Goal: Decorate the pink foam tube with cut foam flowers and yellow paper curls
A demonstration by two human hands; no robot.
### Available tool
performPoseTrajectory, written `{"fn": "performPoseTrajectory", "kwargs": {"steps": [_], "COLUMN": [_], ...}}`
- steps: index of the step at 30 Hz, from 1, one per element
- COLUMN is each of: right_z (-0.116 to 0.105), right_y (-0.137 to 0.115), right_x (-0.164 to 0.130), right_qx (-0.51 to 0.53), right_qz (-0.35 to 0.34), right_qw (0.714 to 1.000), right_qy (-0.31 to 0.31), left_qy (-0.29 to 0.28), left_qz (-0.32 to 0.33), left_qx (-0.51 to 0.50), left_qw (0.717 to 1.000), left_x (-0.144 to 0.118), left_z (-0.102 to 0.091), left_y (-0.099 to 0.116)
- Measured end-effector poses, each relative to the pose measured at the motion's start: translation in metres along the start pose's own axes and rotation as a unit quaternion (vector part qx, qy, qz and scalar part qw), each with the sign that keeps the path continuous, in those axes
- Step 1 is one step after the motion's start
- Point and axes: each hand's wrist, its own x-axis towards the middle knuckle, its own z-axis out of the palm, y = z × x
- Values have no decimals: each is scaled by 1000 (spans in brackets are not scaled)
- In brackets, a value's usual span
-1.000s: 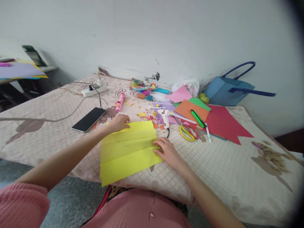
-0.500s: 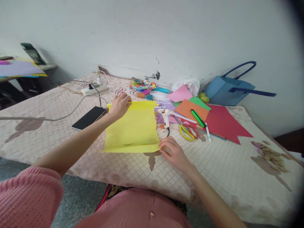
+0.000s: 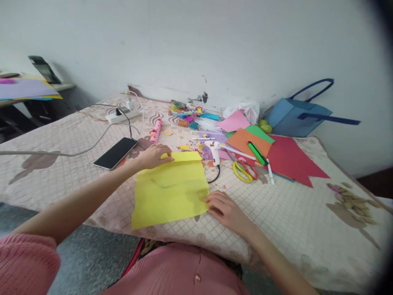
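A sheet of yellow paper (image 3: 172,190) lies on the cloth in front of me, its far edge creased into a narrow folded strip. My left hand (image 3: 156,156) is closed on the far edge, fingers curled over the paper. At the right edge, near the lower corner, my right hand (image 3: 225,208) grips the sheet between thumb and fingers. Just right of the paper lies a white glue gun (image 3: 214,151) with its black cord. A dark-screened phone (image 3: 116,153) rests beyond my left forearm, and a pink decorated roll (image 3: 156,131) stands out behind my left hand.
Scissors (image 3: 242,171), a green cutter (image 3: 257,153) and red paper (image 3: 294,159) lie to the right. A power strip (image 3: 123,116) with cables sits at the back left. A blue bag (image 3: 297,116) leans by the wall; peanuts (image 3: 353,205) lie far right.
Both hands have brought the yellow paper nearer to me, its near edge now lower. The pink roll and small paper scraps behind it have come into sight.
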Motion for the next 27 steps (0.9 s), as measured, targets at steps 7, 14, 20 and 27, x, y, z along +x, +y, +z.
{"fn": "performPoseTrajectory", "kwargs": {"steps": [7,14,20,27], "right_z": [2,1,1,1], "right_y": [0,0,4,3], "right_x": [1,-7,-5,3], "right_qx": [-6,60,80,75], "right_qz": [-2,31,68,99], "right_qw": [1000,997,992,990], "right_qy": [14,40,73,62], "left_qy": [3,11,48,81], "left_qz": [-110,-123,-114,-29], "left_qx": [-5,-26,-12,-41], "left_qw": [994,992,992,995], "left_x": [1,19,48,-21], "left_z": [11,7,-1,-18], "left_y": [-5,-16,-13,48]}}
